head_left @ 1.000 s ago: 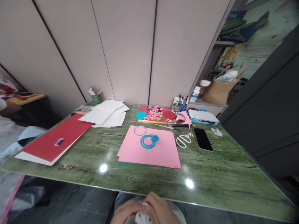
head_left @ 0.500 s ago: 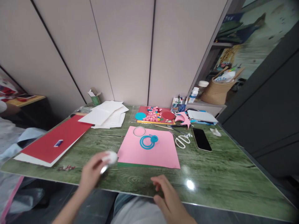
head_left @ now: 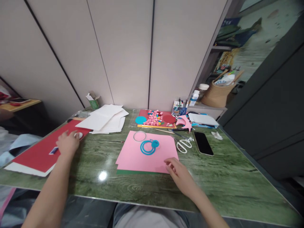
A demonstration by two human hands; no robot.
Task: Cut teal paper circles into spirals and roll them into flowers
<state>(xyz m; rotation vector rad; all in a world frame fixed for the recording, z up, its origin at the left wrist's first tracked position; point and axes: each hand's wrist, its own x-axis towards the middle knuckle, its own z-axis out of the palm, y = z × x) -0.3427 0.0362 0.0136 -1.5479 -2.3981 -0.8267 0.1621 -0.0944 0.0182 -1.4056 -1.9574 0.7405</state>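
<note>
My left hand (head_left: pixel 68 144) reaches over the red sheet (head_left: pixel 35 158) at the left, closed around a small white rounded object (head_left: pixel 79 135) that peeks out by the thumb side. A small dark-blue and white item (head_left: pixel 53 150) lies just beside that hand. At the lower right corner of the pink paper (head_left: pixel 142 164), my right hand (head_left: pixel 179 175) hovers or rests with loosely curved, parted fingers and nothing visible in them. On the pink paper lie blue paper rings with a small disc (head_left: pixel 155 144) and a thin metal ring (head_left: pixel 139 136). A green edge shows beneath.
White papers (head_left: pixel 102 117) lie at the back left. Behind the pink paper is a clear bag (head_left: pixel 154 117) of pink pieces. White-handled scissors (head_left: pixel 184 145), a phone (head_left: pixel 203 143) and pink scraps (head_left: pixel 184 123) lie on the right. A woven basket (head_left: pixel 217 95) stands on the shelf.
My left hand has carried the white object left and away from me, onto the red sheet. My right hand has moved forward to the pink paper, whose layers now look offset at the left.
</note>
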